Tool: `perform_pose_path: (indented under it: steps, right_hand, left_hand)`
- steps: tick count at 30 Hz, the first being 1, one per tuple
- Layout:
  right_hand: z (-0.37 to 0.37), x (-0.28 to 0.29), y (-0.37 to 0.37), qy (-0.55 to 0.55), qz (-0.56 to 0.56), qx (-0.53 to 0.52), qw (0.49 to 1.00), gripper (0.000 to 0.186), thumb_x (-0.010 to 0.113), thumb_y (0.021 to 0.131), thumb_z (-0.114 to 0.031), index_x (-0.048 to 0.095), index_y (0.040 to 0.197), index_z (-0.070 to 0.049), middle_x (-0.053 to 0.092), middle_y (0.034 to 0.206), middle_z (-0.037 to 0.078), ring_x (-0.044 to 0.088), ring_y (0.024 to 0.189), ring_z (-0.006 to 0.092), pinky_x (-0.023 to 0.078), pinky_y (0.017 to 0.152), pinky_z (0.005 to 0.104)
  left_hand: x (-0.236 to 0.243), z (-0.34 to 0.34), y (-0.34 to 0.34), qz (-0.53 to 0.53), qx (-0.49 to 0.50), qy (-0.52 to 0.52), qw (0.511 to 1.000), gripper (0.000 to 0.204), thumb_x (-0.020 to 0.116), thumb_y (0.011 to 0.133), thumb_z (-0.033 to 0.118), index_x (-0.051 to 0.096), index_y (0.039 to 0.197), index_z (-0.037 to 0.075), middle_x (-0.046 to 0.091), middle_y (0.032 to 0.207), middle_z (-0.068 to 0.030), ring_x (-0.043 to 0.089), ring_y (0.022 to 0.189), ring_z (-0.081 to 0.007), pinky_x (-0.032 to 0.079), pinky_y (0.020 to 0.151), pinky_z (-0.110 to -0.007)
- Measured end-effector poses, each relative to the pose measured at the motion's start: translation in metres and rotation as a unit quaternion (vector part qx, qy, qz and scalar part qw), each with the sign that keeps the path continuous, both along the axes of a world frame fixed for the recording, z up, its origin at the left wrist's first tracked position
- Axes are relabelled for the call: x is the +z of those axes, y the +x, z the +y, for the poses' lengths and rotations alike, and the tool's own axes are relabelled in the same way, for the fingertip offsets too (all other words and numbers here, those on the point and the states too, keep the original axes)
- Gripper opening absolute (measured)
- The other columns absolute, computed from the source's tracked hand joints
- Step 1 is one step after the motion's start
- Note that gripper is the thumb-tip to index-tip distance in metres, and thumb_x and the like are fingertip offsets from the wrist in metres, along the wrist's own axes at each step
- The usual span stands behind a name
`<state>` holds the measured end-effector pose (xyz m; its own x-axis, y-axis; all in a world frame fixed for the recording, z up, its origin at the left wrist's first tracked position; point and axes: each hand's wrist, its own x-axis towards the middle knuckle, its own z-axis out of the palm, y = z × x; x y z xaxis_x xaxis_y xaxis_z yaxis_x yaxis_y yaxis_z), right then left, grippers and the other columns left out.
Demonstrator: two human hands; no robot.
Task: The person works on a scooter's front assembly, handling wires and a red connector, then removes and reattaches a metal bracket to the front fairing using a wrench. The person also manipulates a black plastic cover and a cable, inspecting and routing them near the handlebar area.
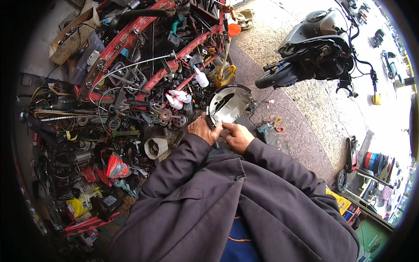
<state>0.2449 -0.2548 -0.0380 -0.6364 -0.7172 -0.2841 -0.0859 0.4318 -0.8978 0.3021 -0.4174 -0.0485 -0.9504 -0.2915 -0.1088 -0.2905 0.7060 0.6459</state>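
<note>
Housing (231,107), bowl-shaped, with a dark rim and a pale inner surface, is located in front of the person's torso, held up between both hands with its open side toward the viewer. Left hand (203,129) is clamped on the lower left edge of the housing: the thumb lies along the near rim and the other fingers pass around the outside, partly hidden. Right hand (240,138) is at the near edge; its index finger points toward the left thumb, and the remaining fingers are curled. Whether the right fingertips grip the edge or only rest against it cannot be told.

Adjacent items, left side: white spray bottles with red parts (174,102), round metal parts (165,114) and a pale tub (155,148). Beyond the housing: a white bottle (200,77) and a yellow container (225,76). Right side: a pair of scissors with orange and yellow handles (278,124) near the right hand.

Outer area: a red metal frame (126,41) surrounds mixed tools at upper left; a red plastic bag (117,166) lies at lower left; a scooter (314,52) is at upper right, well apart from the hands.
</note>
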Motion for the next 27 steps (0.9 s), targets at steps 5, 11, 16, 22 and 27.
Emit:
perform_pose_path:
  steps: [5, 11, 16, 22, 27]
  right_hand:
    - [0.008, -0.001, 0.005, 0.030, 0.063, 0.028, 0.997, 0.040, 0.052, 0.081, -0.003, 0.055, 0.121, 0.000, 0.064, 0.088, 0.026, 0.065, 0.084, 0.0383, 0.050, 0.073, 0.0384]
    - [0.020, -0.016, 0.010, -0.007, 0.069, 0.051, 0.996, 0.043, 0.054, 0.081, -0.006, 0.053, 0.124, -0.001, 0.063, 0.084, 0.028, 0.063, 0.079, 0.0426, 0.050, 0.070, 0.0453]
    - [0.029, -0.019, 0.001, -0.019, 0.112, 0.081, 0.990, 0.043, 0.056, 0.080, -0.002, 0.054, 0.123, -0.001, 0.064, 0.096, 0.025, 0.063, 0.085, 0.0410, 0.052, 0.073, 0.0420]
    - [0.034, -0.007, -0.010, -0.009, 0.129, 0.080, 0.988, 0.037, 0.057, 0.081, -0.006, 0.056, 0.119, -0.004, 0.064, 0.091, 0.023, 0.063, 0.081, 0.0403, 0.051, 0.071, 0.0446]
    - [0.036, -0.013, -0.015, -0.028, 0.182, 0.073, 0.980, 0.037, 0.057, 0.082, -0.008, 0.057, 0.119, -0.005, 0.065, 0.087, 0.023, 0.063, 0.078, 0.0398, 0.051, 0.069, 0.0447]
  left_hand:
    - [0.004, -0.002, 0.004, -0.014, -0.018, -0.015, 1.000, 0.051, 0.064, 0.072, 0.042, 0.056, 0.101, 0.001, 0.065, 0.084, -0.0228, 0.063, 0.081, -0.0423, 0.050, 0.072, -0.049]
    - [0.002, -0.005, 0.015, -0.021, -0.025, 0.023, 0.999, 0.049, 0.066, 0.072, 0.040, 0.055, 0.098, 0.000, 0.065, 0.085, -0.0236, 0.063, 0.081, -0.0423, 0.050, 0.072, -0.050]
    - [0.003, -0.010, 0.026, 0.029, -0.060, 0.148, 0.987, 0.020, 0.062, 0.082, 0.013, 0.062, 0.100, 0.004, 0.063, 0.091, -0.0182, 0.059, 0.083, -0.0384, 0.048, 0.075, -0.044]
    - [0.006, -0.007, 0.021, 0.052, -0.051, 0.128, 0.989, 0.022, 0.065, 0.081, 0.014, 0.064, 0.102, 0.008, 0.064, 0.098, -0.0178, 0.059, 0.086, -0.0417, 0.048, 0.077, -0.047]
    - [0.012, -0.007, 0.015, 0.041, -0.020, 0.254, 0.966, 0.025, 0.062, 0.082, 0.019, 0.064, 0.102, 0.005, 0.065, 0.098, -0.0163, 0.060, 0.088, -0.0399, 0.048, 0.079, -0.041]
